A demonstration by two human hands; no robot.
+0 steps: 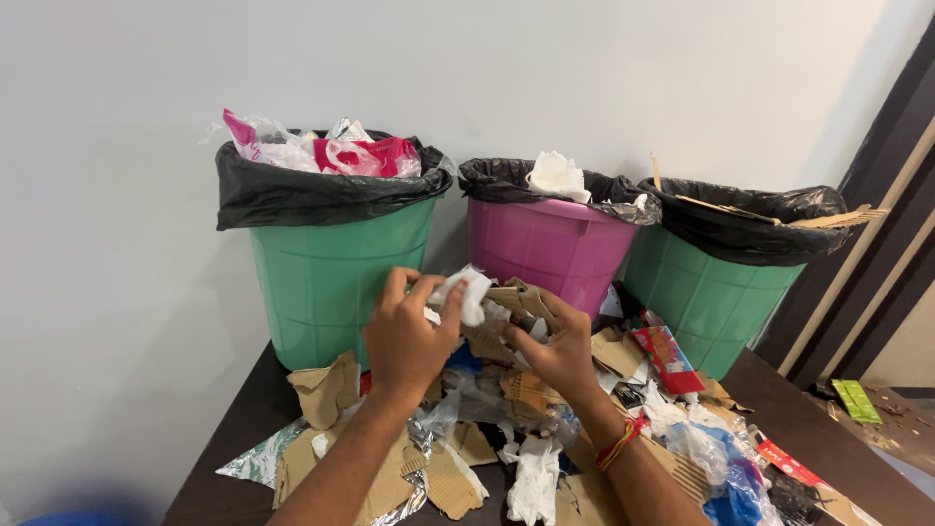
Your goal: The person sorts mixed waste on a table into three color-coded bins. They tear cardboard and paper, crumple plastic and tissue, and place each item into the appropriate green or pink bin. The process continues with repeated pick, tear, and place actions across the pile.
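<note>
Head view: my hands are over a heap of scraps on a dark table (243, 409).
Left hand (404, 336): fingers pinched on a crumpled white tissue (469, 292) — lifted above the heap.
Right hand (555, 353): gripping a torn cardboard piece (518, 300), touching the tissue.
Behind: green bin (336, 282), pink bin (550, 244), second green bin (711, 302) — all black-lined.

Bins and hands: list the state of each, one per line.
Left green bin: lined, heaped with plastic.
Pink bin: lined, holds white paper.
Right green bin: lined, cardboard sticking out.
Left hand: pinching white paper.
Right hand: gripping cardboard.
</note>
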